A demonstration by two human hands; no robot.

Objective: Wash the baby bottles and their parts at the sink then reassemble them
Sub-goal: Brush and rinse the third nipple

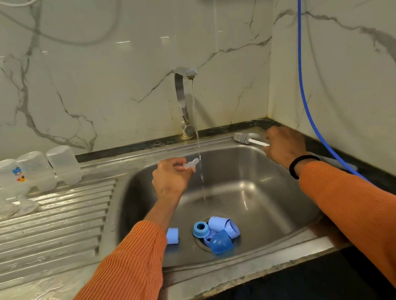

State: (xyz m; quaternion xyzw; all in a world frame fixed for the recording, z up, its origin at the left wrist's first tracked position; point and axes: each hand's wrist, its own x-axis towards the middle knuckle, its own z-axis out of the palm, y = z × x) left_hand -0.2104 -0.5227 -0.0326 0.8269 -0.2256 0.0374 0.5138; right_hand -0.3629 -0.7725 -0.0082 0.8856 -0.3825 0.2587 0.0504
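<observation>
A person in orange ribbed sleeves works at a steel sink (262, 175) as a thin stream of water (197, 135) runs from the tap (184, 102). The left hand (170, 179) pinches a clear teat (191, 163) between thumb and fingertips, the other fingers loosely curled. The teat lies on its side, its long axis roughly level, its narrow tip pointing right, just beside the stream.

The right hand (282, 145), a black band (300, 164) at its wrist, is closed around the white handle of a bottle brush (247, 140) at the sink's back right rim. The brush lies nearly flat, bristle head pointing left toward the tap.

Down in the basin, blue bottle parts (218, 232) are heaped over the drain: a ring with its hole facing up, a dark blue domed cap and paler pieces. One pale blue cap (172, 235) sits apart to their left, beside the left sleeve.

On the ribbed draining board (54, 226), three clear bottles (37, 170) stand upside down in a row near the marble wall. The leftmost carries a small cartoon print in blue, red and yellow; no lettering can be read on it. Two more clear teats (18, 207) stand in front of the bottles, tips up. A blue hose (304, 79) hangs down the right wall.
</observation>
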